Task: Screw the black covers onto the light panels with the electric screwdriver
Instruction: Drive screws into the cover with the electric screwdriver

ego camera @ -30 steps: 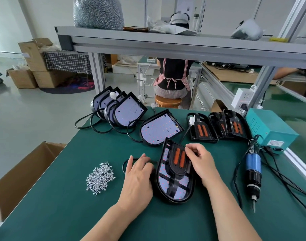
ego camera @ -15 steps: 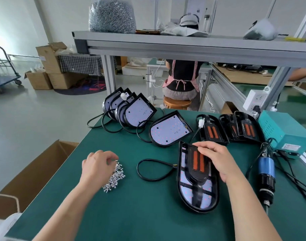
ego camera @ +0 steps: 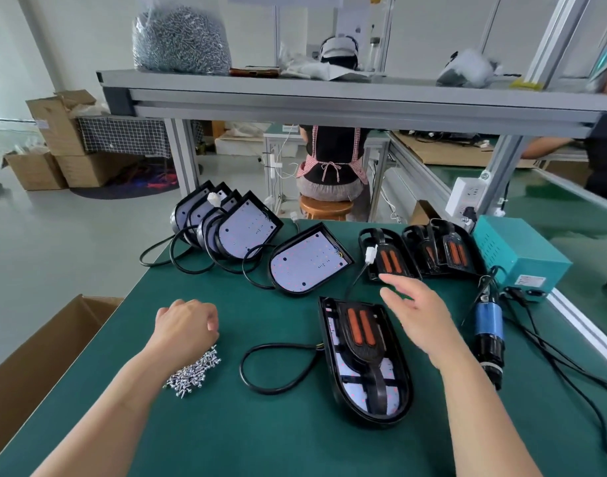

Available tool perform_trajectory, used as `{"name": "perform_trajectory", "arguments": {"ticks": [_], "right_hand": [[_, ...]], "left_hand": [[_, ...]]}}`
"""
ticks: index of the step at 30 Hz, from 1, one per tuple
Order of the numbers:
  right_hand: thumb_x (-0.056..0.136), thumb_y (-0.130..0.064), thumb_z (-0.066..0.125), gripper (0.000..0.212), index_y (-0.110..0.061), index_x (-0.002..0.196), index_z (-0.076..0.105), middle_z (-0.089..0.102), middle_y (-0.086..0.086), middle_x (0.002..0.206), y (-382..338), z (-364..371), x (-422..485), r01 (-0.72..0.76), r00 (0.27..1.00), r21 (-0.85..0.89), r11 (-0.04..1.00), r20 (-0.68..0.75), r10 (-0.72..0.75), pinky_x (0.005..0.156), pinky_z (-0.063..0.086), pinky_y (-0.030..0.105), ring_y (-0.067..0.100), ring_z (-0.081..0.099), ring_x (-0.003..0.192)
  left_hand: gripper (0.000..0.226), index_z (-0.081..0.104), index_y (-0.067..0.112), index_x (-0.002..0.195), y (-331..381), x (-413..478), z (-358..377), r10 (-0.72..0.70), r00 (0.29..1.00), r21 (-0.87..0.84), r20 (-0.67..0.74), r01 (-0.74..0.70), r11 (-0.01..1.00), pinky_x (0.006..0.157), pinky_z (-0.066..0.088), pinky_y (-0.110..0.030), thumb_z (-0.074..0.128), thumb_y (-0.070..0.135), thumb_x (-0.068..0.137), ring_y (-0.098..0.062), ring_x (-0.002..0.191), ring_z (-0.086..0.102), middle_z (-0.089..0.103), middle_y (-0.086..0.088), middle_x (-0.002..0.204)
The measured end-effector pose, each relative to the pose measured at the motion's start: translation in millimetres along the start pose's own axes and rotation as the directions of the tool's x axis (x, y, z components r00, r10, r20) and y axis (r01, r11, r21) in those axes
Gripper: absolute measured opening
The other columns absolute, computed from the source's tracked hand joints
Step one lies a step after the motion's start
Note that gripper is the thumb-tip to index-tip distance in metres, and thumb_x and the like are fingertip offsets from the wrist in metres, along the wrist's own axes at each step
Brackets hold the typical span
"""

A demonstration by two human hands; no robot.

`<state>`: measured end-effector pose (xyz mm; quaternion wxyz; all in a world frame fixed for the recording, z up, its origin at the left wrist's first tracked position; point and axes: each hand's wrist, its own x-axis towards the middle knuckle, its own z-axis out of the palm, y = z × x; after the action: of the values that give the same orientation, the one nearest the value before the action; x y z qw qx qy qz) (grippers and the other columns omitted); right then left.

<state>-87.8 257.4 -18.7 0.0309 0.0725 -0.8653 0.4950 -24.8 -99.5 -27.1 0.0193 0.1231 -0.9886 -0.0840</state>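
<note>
Both hands have moved. The right hand (ego camera: 419, 313) has come up off the black cover with two orange strips (ego camera: 364, 352) and now floats just to the right of it. Its fingers are straight and spread apart, and it holds nothing. The left hand (ego camera: 185, 325) has lifted a little off the small heap of shiny silver screws (ego camera: 192, 371). Its fingers are curled in like a fist, and I cannot tell if any screws are inside. The cover sits on top of the black round-ended light panel (ego camera: 390, 375), which lies flat on the green table (ego camera: 260, 435) between the two hands. The blue and black electric screwdriver (ego camera: 488, 333) lies just right of the right hand, not touched.
</note>
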Motion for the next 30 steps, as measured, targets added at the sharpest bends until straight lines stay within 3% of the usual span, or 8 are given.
{"name": "perform_trajectory", "arguments": {"ticks": [3,5,10,14,20,24,26,30], "right_hand": [[0.097,-0.037,0.060,0.030,-0.023,0.122,0.070,0.064,-0.002,0.126,15,-44,-7,-0.177,0.901,-0.159,0.971,-0.424,0.095,0.103,0.046,0.043,0.022,0.058,0.119],[0.094,-0.042,0.063,0.041,-0.011,0.120,0.065,0.061,0.014,0.122,31,-69,-7,-0.375,0.820,-0.233,0.897,-0.535,0.204,0.094,0.046,0.046,0.036,0.055,0.116],[0.087,-0.045,0.076,0.070,-0.002,0.125,0.036,0.057,0.023,0.121,52,-76,-5,-0.629,0.769,-0.343,0.697,-0.403,0.496,0.080,0.047,0.044,0.041,0.059,0.108],[0.080,-0.036,0.080,0.063,-0.006,0.112,0.034,0.056,0.013,0.099,55,-82,2,-0.673,0.725,-0.283,0.683,-0.432,0.536,0.074,0.045,0.040,0.035,0.056,0.089],[0.080,-0.018,0.075,0.031,-0.002,0.102,0.061,0.059,0.015,0.075,56,-92,-7,-0.555,0.682,0.464,0.691,-0.222,0.697,0.052,0.042,0.028,0.026,0.053,0.055],[0.094,-0.045,0.068,0.027,-0.020,0.100,0.061,0.072,0.006,0.066,38,-88,-11,-0.366,0.780,0.722,0.587,-0.106,0.617,0.040,0.048,0.019,0.013,0.062,0.044],[0.095,-0.051,0.064,0.034,-0.018,0.102,0.059,0.071,0.003,0.062,28,-88,-9,-0.326,0.813,0.718,0.615,-0.119,0.570,0.045,0.053,0.024,0.015,0.063,0.049],[0.080,-0.057,0.078,0.051,-0.023,0.110,0.055,0.064,0.006,0.093,6,-86,-12,-0.379,0.859,0.425,0.822,-0.169,0.483,0.063,0.048,0.033,0.023,0.062,0.072]], "left_hand": [[0.015,0.053,0.022,0.076,6,-6,1,0.002,0.989,-0.253,-0.147,-0.039,0.967,0.072,0.045,-0.035,0.055,0.012,0.087,-0.026,0.079,0.058,0.062,0.006,0.073],[0.018,0.054,0.024,0.077,16,-11,-3,-0.011,0.977,-0.387,-0.214,-0.075,0.919,0.064,0.049,-0.034,0.060,0.011,0.088,-0.021,0.071,0.060,0.063,0.006,0.069],[0.022,0.066,0.030,0.072,57,-19,-10,-0.045,0.976,-0.709,-0.212,-0.122,0.694,0.058,0.043,-0.010,0.075,0.011,0.080,-0.003,0.063,0.057,0.066,0.010,0.068],[0.026,0.072,0.030,0.072,89,-28,-10,0.028,0.989,-0.819,-0.144,-0.135,0.558,0.071,0.050,-0.024,0.076,0.005,0.079,-0.005,0.066,0.060,0.070,0.008,0.072],[0.026,0.074,0.025,0.075,122,-36,-3,0.067,0.993,-0.892,-0.102,-0.121,0.435,0.072,0.051,-0.016,0.072,0.000,0.084,-0.004,0.071,0.063,0.074,0.003,0.078],[0.020,0.073,0.023,0.079,139,-38,-2,0.069,0.993,-0.910,-0.099,-0.119,0.396,0.074,0.050,-0.013,0.070,0.005,0.087,-0.009,0.079,0.067,0.075,0.005,0.082],[0.019,0.072,0.023,0.080,145,-39,-1,0.077,0.993,-0.910,-0.091,-0.114,0.398,0.076,0.052,-0.015,0.069,0.007,0.089,-0.013,0.082,0.068,0.074,0.004,0.082],[0.025,0.069,0.026,0.080,157,-44,0,0.127,0.990,-0.892,-0.069,-0.118,0.437,0.073,0.054,-0.022,0.064,0.004,0.089,-0.013,0.076,0.066,0.072,0.003,0.077]]}}
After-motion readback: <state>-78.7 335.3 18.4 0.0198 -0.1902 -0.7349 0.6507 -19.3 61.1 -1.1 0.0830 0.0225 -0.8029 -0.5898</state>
